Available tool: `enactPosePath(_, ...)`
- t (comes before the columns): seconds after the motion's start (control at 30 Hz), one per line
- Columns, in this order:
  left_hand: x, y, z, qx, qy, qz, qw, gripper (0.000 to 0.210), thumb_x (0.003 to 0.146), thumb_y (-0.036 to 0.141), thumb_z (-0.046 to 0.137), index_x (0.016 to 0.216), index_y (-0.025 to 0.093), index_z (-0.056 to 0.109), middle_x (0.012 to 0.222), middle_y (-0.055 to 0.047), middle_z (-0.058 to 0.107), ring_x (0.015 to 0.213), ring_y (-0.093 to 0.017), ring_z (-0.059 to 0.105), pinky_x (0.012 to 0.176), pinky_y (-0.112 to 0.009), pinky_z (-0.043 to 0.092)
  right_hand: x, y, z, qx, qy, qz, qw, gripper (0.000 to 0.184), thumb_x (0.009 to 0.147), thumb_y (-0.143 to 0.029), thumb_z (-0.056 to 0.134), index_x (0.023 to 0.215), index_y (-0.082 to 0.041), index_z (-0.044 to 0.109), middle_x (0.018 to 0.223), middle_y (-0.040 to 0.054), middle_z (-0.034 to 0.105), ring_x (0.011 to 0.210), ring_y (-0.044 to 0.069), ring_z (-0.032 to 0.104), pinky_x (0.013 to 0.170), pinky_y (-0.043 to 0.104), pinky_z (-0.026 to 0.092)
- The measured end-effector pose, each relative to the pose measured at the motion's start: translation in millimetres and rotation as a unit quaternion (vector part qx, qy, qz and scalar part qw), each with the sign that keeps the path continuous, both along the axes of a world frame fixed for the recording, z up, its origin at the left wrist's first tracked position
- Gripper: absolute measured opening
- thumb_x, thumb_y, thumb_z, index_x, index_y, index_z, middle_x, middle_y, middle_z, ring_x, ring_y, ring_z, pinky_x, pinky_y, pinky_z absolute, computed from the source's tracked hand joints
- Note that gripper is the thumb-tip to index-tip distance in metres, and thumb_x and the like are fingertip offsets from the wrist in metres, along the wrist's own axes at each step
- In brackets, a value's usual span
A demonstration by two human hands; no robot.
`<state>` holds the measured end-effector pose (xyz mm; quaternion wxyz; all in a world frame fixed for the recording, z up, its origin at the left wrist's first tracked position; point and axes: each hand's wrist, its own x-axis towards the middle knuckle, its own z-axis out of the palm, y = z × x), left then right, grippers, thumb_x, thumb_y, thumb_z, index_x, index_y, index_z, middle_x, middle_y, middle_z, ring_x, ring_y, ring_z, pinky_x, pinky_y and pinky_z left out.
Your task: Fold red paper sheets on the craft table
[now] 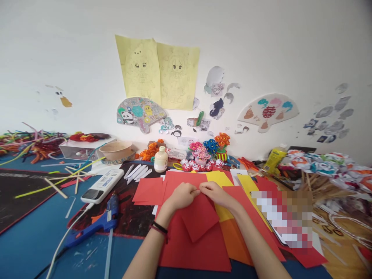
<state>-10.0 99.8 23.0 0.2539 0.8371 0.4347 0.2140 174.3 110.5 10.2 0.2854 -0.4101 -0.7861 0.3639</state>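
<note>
A square of red paper (200, 219) lies turned cornerwise over a larger red sheet (194, 257). At its far corner my left hand (183, 194) and my right hand (214, 193) meet, fingertips pinched together on the paper. Both hands are closed, and their fingers partly cover that corner. Left of my left hand rest smaller red paper squares (148, 190). Under and beside my right arm are yellow paper (222, 209), orange paper (236, 238) and another long red sheet (258, 224).
A blue glue gun (112, 215) and a white power strip (103, 186) with a cable lie at left. Behind the paper stand a cream glue bottle (161, 159) and pipe-cleaner flowers (199, 151). A pixelated device (285, 221) sits at right, near a yellow bottle (274, 158).
</note>
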Motion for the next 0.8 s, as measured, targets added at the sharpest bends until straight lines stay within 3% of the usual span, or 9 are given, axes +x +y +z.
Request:
enactPosePath(0.4,0,2,-0.6,0.012,-0.051,0.024,0.998,0.036,0.085,0.028,0.048,0.052,0.016,0.042,0.050,0.003,0.037,0.052,-0.010,0.032,0.054,-0.026,0.020,1,-1,0.8,0.006,0.015,-0.001,1.000,0.029,0.088,-0.031,0.042,0.064,-0.021,0.029,0.063,-0.0056,0.025,0.059,0.010,0.027,0.054,0.025,0.020)
enactPosePath(0.8,-10,16,-10.1,0.039,-0.113,0.099,0.988,0.039,0.087,0.037,0.043,0.055,0.018,0.032,0.052,0.004,0.033,0.054,-0.011,0.031,0.054,-0.025,0.020,4,-1,4.1,-0.007,0.016,0.013,1.000,0.027,0.086,-0.026,0.042,0.064,-0.021,0.026,0.064,-0.0057,0.025,0.059,0.010,0.026,0.054,0.025,0.021)
